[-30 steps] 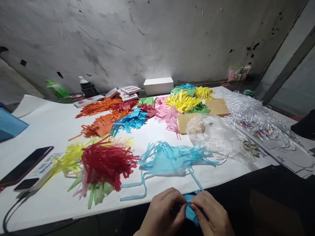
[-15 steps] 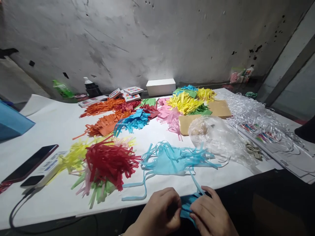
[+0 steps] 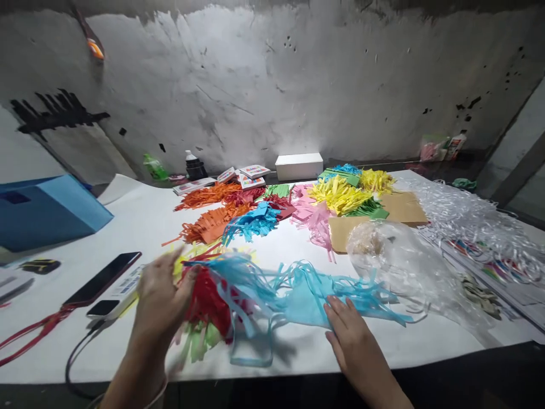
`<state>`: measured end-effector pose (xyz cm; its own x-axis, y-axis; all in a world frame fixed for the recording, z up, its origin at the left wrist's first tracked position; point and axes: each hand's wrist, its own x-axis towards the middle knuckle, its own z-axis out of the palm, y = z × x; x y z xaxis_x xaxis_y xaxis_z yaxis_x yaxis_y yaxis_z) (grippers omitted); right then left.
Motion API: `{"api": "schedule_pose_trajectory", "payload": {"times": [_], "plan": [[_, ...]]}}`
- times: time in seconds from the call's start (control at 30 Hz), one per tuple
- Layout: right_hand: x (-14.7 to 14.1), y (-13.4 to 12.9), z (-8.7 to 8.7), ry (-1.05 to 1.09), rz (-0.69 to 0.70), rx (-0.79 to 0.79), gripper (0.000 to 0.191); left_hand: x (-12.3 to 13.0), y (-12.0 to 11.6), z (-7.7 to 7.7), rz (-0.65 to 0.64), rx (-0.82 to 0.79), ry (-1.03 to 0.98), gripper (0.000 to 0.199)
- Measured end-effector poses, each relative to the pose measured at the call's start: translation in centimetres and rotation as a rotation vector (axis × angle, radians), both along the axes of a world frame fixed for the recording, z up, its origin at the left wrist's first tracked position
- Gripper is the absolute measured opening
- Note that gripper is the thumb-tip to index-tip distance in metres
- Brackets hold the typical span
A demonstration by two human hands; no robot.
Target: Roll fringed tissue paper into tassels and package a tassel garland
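My left hand (image 3: 164,289), smeared by motion, is raised at the left over a red paper fringe (image 3: 208,301). Thumb and fingers pinch the end of a blue tissue-paper fringe (image 3: 247,278), whose blurred strips trail rightward through the air. A light blue tissue-paper fringe (image 3: 309,295) lies flat on the white-covered table (image 3: 293,358), its strips spread to both sides. My right hand (image 3: 351,335) rests with outstretched fingers on its near edge, holding nothing. Beneath the red fringe, yellow and green strips stick out.
Orange (image 3: 217,221), pink (image 3: 315,216) and yellow (image 3: 340,193) fringes lie farther back. A clear plastic bag (image 3: 395,272) and white string (image 3: 464,210) are at right. At left are a phone (image 3: 104,278), a cabled white device (image 3: 114,295) and a blue box (image 3: 51,210).
My hands have come up from the table's front edge and parted. The left has carried the blue fringe up and left; the right now lies on the light blue fringe. The view has shifted left.
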<state>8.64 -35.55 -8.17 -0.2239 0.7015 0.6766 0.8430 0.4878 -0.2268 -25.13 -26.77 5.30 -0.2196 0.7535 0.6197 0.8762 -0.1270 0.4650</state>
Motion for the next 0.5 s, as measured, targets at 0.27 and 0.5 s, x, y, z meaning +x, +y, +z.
{"api": "schedule_pose_trajectory", "payload": {"times": [0.27,0.5], "plan": [[0.8,0.8,-1.5,-0.115,0.045,0.201,0.033,12.0,-1.9,-7.1,-1.054,-0.17,0.273,0.028],[2.7,-1.4,-3.3,-0.179,0.085,0.212,0.027,15.3,1.2,-11.1,-0.738,-0.335,0.513,0.046]]}}
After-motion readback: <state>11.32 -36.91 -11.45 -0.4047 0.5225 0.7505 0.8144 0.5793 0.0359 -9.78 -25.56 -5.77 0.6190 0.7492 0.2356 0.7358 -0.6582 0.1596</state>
